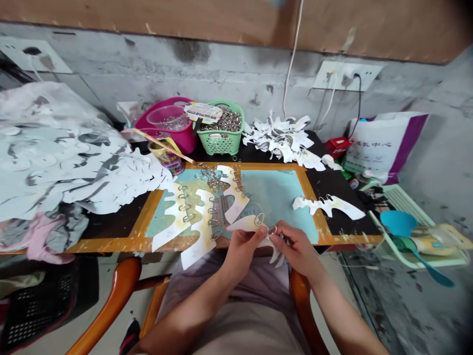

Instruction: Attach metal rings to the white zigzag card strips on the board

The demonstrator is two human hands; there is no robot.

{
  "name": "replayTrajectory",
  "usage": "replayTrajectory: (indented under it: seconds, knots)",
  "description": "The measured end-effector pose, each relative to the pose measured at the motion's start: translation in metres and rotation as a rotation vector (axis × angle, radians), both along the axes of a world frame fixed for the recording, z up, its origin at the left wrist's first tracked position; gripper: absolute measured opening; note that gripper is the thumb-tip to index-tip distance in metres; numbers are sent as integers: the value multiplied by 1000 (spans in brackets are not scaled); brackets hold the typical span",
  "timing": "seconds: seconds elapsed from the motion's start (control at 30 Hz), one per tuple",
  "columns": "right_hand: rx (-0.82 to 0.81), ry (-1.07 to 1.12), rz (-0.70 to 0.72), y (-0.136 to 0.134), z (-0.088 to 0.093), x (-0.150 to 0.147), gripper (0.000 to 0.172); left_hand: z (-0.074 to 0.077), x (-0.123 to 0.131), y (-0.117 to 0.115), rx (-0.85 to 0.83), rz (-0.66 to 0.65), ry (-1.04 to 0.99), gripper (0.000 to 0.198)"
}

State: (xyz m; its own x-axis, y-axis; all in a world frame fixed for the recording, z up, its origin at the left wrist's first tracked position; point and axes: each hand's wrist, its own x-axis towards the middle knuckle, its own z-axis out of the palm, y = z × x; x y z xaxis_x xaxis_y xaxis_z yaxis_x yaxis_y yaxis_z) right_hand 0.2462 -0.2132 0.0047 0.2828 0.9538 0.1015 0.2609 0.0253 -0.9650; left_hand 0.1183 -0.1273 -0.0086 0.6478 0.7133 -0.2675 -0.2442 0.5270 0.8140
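My left hand (242,249) pinches a white cut-out piece (242,224), one long point of which sticks out to the left and curved prongs hang below my fingers. A metal ring (259,219) sits on its upper edge. Closed at the other end, my right hand (297,249) grips a second small metal ring (272,230) against the piece's edge. Left of my hands lie similar white cut-outs with rings along one side, such as one cut-out (201,229) and another cut-out (236,197). Behind them is a pile of loose rings (212,177).
A pink basket (138,121) and green basket (220,144) of metal parts stand by the wall. White cut-outs form a large heap (84,162) left and a smaller pile (284,140) at the back. A ringed cut-out (328,204) lies right. A tin (164,158) holds a stick.
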Motion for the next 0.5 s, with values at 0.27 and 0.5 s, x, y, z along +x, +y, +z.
replayTrajectory:
  seconds: [0.27,0.5]
  knots:
    - [-41,156,29,4,4,6,37,-1,1,0,169,62,45,27]
    - [-50,248,59,3,12,-2,27,2,-1,2,80,8,-3,26]
